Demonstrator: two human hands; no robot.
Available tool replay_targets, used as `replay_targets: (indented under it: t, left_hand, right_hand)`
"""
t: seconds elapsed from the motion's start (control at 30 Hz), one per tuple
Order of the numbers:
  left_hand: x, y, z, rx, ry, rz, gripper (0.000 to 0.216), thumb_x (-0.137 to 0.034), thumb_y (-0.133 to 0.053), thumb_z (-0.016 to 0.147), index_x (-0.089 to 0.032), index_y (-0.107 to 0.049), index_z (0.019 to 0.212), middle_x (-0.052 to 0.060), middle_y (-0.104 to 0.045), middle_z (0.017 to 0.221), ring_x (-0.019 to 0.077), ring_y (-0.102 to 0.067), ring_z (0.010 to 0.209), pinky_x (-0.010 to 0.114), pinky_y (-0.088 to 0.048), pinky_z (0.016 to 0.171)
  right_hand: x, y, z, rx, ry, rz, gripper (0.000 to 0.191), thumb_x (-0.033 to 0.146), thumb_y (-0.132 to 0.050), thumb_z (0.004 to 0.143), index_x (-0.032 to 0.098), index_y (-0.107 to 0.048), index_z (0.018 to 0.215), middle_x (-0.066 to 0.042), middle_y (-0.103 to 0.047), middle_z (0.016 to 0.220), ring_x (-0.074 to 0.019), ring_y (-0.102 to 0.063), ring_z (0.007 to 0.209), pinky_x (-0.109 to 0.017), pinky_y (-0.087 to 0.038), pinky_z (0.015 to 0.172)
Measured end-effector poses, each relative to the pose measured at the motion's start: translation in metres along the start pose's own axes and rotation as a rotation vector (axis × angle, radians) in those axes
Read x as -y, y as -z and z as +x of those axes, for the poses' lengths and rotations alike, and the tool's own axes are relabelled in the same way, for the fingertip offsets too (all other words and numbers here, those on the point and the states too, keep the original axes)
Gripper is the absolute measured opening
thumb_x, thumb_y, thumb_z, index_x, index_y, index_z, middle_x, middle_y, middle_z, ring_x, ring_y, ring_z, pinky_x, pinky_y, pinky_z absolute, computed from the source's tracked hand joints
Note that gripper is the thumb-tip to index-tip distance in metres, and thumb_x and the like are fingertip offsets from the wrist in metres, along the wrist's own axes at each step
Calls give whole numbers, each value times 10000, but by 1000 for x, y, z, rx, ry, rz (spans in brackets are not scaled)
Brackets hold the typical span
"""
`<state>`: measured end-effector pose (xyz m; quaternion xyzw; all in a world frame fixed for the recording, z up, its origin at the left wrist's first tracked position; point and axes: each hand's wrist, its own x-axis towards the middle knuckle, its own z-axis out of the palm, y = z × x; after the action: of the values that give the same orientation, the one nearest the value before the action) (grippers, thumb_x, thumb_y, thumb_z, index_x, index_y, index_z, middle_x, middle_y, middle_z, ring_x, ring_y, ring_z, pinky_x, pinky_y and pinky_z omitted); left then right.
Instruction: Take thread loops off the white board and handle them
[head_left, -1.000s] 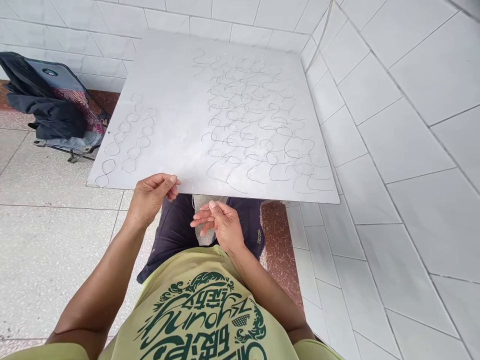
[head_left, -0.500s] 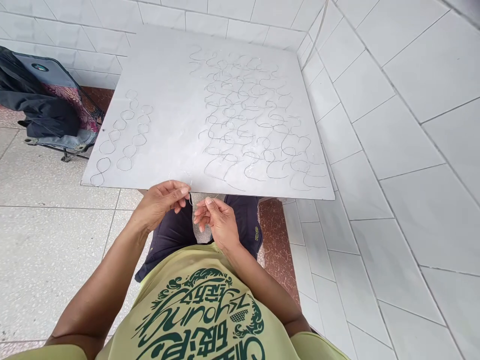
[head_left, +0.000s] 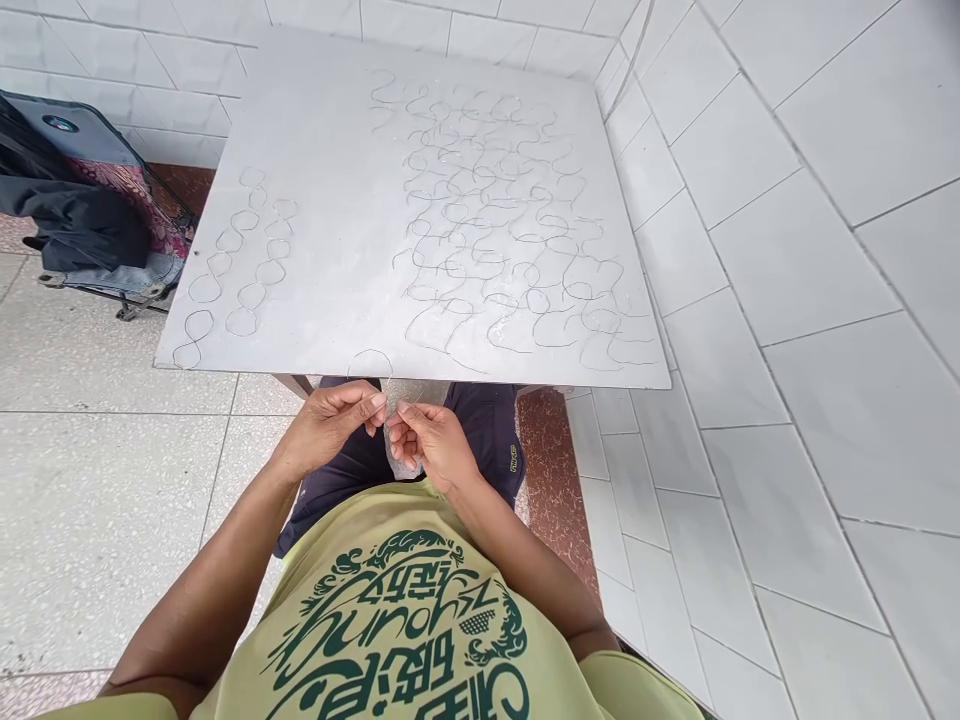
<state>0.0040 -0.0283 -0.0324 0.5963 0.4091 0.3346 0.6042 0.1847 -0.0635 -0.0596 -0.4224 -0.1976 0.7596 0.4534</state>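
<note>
Left hand (head_left: 343, 418) and right hand (head_left: 431, 440) pinch a thin wire (head_left: 373, 350), probably best gripped lightly to keep its curve.

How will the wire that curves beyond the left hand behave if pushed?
The wire would probably flex rather than flop, since its arc holds a round shape beyond the left hand. It is likely very light, as it looks hair-thin.

White tabletop (head_left: 337, 230) with thin curved strands (head_left: 510, 235), probably wire
</note>
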Motion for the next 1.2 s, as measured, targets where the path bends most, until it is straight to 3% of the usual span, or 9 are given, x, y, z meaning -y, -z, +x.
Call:
replay_targets:
  t: [0.33,0.57,0.77,1.2]
  left_hand:
    - [14,-12,-2,-142,68,-238,359,-504,-737,932,-179,-739,779,63,-661,810,175,-599,738,319,-516,709]
    - [10,-7,-2,-189,61,-262,312,-459,-735,947,-181,-744,804,50,-665,804,166,-610,742,304,-517,695]
    - [4,1,-1,-145,43,-106,340,-462,-702,971,-176,-735,791,51,-674,792,162,-604,692,308,-504,703]
    - [9,1,-3,-65,47,-95,371,-502,-699,961,-178,-730,782,64,-674,809,176,-612,712,324,-526,732]
  right_hand:
    - [-10,-6,1,-66,64,82,440,546,-877,733,129,-736,752,-48,-687,645,-130,-620,479,-204,-387,349]
    - [-3,-1,2,-75,153,-78,474,610,-754,857,148,-702,764,-19,-646,632,-118,-605,456,-193,-347,339]
    - [-1,4,7,-88,123,-116,493,633,-754,833,159,-664,735,4,-601,593,-100,-545,416,-191,-308,320]
    - [-2,0,7,-169,84,-55,483,606,-816,790,162,-647,704,31,-547,547,-72,-464,386,-180,-246,302]
